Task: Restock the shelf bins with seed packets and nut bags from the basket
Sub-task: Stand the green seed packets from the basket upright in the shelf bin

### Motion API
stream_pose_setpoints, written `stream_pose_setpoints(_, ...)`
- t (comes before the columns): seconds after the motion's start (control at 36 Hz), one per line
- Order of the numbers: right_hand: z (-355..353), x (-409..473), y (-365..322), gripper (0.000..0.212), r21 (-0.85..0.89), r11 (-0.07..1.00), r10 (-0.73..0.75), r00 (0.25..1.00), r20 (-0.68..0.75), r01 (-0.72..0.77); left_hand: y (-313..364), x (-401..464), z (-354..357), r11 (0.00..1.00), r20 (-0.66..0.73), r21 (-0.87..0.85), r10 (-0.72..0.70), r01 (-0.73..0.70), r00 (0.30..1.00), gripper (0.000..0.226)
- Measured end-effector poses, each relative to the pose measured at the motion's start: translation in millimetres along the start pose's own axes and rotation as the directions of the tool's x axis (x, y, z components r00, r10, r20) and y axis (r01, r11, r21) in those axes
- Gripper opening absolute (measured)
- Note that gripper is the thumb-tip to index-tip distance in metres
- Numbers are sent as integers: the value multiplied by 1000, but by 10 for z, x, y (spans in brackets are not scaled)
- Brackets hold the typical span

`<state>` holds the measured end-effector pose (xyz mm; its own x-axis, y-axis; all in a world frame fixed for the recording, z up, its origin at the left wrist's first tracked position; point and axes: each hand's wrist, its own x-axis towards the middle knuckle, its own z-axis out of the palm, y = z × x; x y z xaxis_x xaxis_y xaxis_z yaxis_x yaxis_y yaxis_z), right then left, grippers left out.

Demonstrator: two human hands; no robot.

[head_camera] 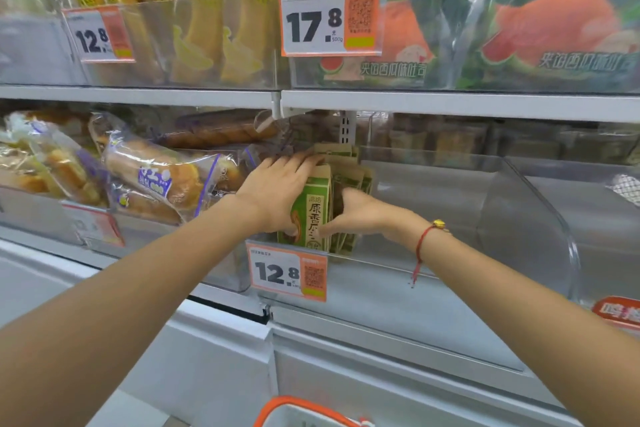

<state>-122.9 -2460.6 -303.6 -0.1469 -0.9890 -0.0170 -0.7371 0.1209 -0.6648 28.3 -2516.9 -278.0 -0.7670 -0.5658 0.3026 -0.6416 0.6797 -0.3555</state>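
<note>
Seed packets [313, 215]: several upright, count unclear | left hand [277, 187] grips front one | right hand [360, 211] pinches it

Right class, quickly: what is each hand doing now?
Left hand: grips the front green packet.
Right hand: fingers tucked among the packets behind; grip cannot be told.

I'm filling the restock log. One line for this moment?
step: packing bin | left hand: holds seed packets | right hand: presses packets | bin: mostly unfilled
</note>
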Motion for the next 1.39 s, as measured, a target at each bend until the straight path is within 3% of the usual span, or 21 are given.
stream_pose_setpoints(0.08, -186, -62, 119, 57, 101, 988, 121, 991, -52, -115, -14, -32, 63, 1000, -38, 12, -4, 5, 999, 122)
stream_pose_setpoints(0.19, -195, -42, 184, 43, 303, 918, 255, 966, 43, -256, -19, -45, 56, 999, -70, 48, 13, -10, 997, 119)
stream_pose_setpoints(0.36, 46, 137, -33, 50, 292, 928, 139, 942, 307, -232, -47, -37, 0, 998, -41, 69, 14, -11, 999, 115)
stream_pose_setpoints(0.56, -175, -53, 84, 57, 429, 894, -23, 942, 334, -130, 16, -33, 34, 999, -5, -3, -53, 53, 999, 120)
stream_pose_setpoints(0.61, -119, -5, 40, 58, 361, 922, 24, 951, 307, -140, 39, -12, 9, 997, 28, -8, -76, 76, 997, 124)
stream_pose_setpoints(0.69, 37, 40, -51, 47, 143, 987, 52, 986, 157, -75, 59, 27, -30, 995, 76, -13, -94, 95, 993, 122)
stream_pose_setpoints(0.92, 146, 45, -153, 35, -125, 987, 95, 995, -19, -97, 137, 40, -47, 988, 63, -16, -154, 155, 986, 105)
stream_pose_setpoints(1.11, 52, 30, -181, 39, 87, 979, 182, 983, 29, -184, 127, -58, -140, 987, 24, 1, -163, 163, 986, 88)
stream_pose_setpoints(1.39, 21, -13, -96, 49, 106, 973, 199, 977, 78, -207, 128, -171, -99, 987, -14, -35, -159, 158, 987, 77)
